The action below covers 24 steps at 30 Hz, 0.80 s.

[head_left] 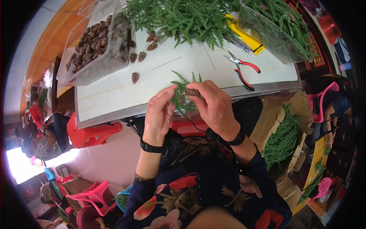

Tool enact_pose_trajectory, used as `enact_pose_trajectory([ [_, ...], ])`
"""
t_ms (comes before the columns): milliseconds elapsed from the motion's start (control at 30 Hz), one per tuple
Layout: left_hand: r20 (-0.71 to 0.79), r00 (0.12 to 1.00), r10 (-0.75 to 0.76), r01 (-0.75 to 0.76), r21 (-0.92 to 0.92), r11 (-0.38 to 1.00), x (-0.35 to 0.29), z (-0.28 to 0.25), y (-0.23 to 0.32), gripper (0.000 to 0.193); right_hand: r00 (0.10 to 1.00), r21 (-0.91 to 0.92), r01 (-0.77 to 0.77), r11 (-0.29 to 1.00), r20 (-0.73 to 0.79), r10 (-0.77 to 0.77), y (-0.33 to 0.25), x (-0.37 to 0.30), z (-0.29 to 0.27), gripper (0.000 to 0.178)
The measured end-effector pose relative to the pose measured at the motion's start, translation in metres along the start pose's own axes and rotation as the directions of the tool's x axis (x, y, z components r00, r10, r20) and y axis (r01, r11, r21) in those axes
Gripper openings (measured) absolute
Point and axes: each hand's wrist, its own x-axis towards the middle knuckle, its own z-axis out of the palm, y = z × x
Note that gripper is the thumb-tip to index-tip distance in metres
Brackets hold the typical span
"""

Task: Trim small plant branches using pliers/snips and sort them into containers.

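Over the near edge of the white table [114,91], my two hands work close together. My right hand [217,105] grips a brown pine cone [192,92] between thumb and fingers. With its fingertips, my left hand [160,108] pinches a small green artificial sprig [179,97], which sits right beside the cone. Whether the cone and the sprig are joined is hidden by my fingers. To the right lie pliers [242,68] with red and black handles, their jaws apart. Two thin wires, one of them a short wire [166,63], rest on the tabletop beyond my hands.
A clear bin [103,68] of pine cones stands at the far left, with a few loose cones [135,78] near it. Green sprigs [183,19] are heaped at the back. Another clear bin [267,38] and a cardboard box [267,118] on the right hold more greenery.
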Motion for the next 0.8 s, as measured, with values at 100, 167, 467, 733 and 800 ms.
enact_pose_trajectory([
  [100, -0.06, 0.998, 0.021, -0.023, -0.038, 0.999, 0.0, 0.005, -0.006, 0.019, 0.999, -0.019, 0.022, 1.0, 0.041, -0.021, 0.0, 0.0, -0.002, 0.029],
  [167, -0.076, 0.996, 0.054, -0.054, 0.012, 0.998, -0.002, 0.008, -0.007, 0.017, 0.999, -0.01, 0.031, 0.999, 0.033, -0.03, 0.001, 0.0, 0.0, 0.028],
  [467, -0.089, 0.985, 0.145, -0.136, 0.104, 0.985, -0.009, 0.019, -0.015, 0.016, 0.999, 0.045, -0.013, 0.999, -0.046, 0.015, 0.0, -0.013, 0.008, 0.025],
  [733, -0.056, 0.96, 0.275, -0.263, 0.161, 0.951, -0.013, 0.018, -0.023, 0.01, 0.997, 0.008, 0.047, 0.999, -0.069, -0.046, -0.005, -0.018, 0.012, 0.025],
  [800, -0.05, 0.942, 0.331, -0.315, 0.21, 0.926, -0.016, 0.024, -0.025, 0.009, 0.995, 0.004, 0.059, 0.998, -0.083, -0.059, -0.006, -0.019, 0.013, 0.025],
])
